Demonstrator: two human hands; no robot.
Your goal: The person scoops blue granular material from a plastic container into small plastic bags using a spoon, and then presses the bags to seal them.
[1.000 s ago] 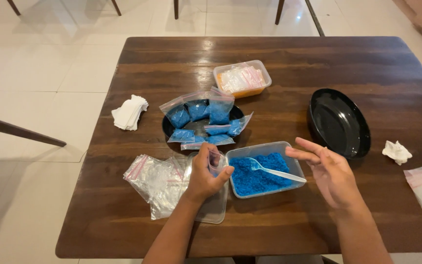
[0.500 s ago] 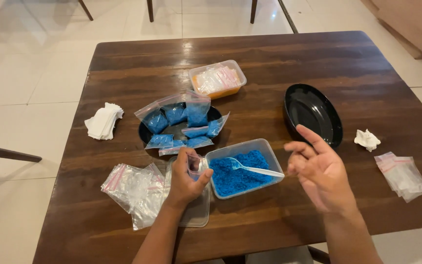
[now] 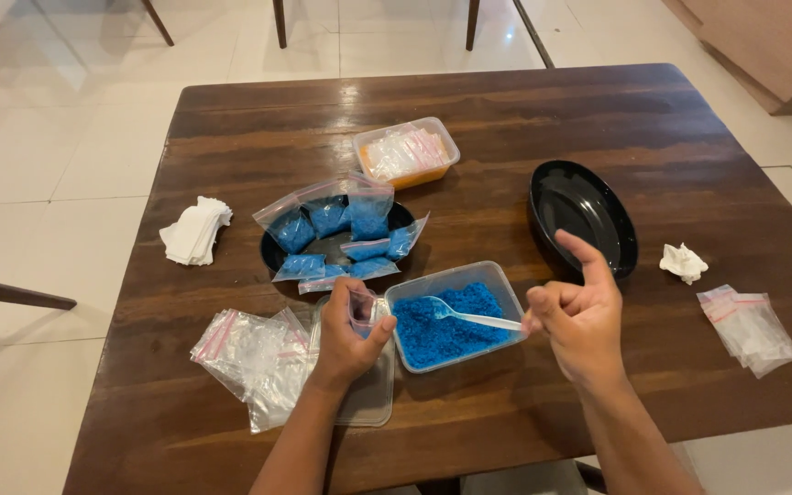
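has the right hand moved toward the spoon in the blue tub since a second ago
Yes. The right hand has closed in leftward on the tub, its fingers now at the spoon handle.

Blue-filled bags [image 3: 341,229] in black bowl, clear empty bags [image 3: 254,353] left, possibly more [image 3: 749,325] right
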